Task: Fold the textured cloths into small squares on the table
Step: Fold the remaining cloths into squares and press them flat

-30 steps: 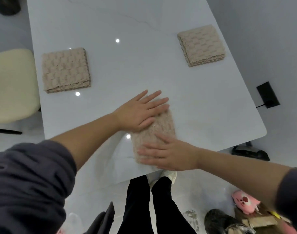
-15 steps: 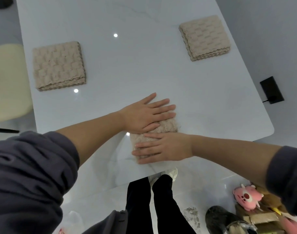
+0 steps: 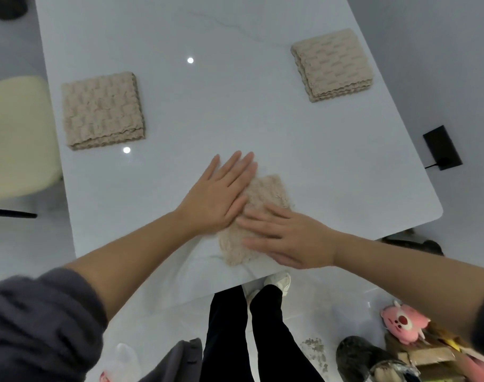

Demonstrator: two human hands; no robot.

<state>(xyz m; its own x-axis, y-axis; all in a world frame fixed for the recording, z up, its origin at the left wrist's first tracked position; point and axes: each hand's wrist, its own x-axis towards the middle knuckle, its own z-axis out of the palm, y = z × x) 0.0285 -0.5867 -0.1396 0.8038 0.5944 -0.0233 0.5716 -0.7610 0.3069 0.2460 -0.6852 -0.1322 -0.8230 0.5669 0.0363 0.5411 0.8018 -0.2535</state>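
A beige textured cloth (image 3: 267, 193) lies folded on the white table (image 3: 235, 111) near its front edge. My left hand (image 3: 216, 197) lies flat with straight fingers on the cloth's left side. My right hand (image 3: 287, 238) presses flat on its near part, fingers pointing left. Most of the cloth is hidden under both hands. One stack of folded beige cloths (image 3: 101, 110) sits at the left of the table. A second stack of folded beige cloths (image 3: 333, 63) sits at the far right.
A cream chair (image 3: 17, 136) stands left of the table. A black device (image 3: 442, 147) lies on the floor at the right. My legs and white shoes (image 3: 276, 282) show below the table edge, with a pink plush toy (image 3: 403, 322) and clutter at the lower right.
My left hand has turned so its fingers point further away and slid off the cloth's far end, uncovering it. My right hand has moved a little toward me on the cloth.
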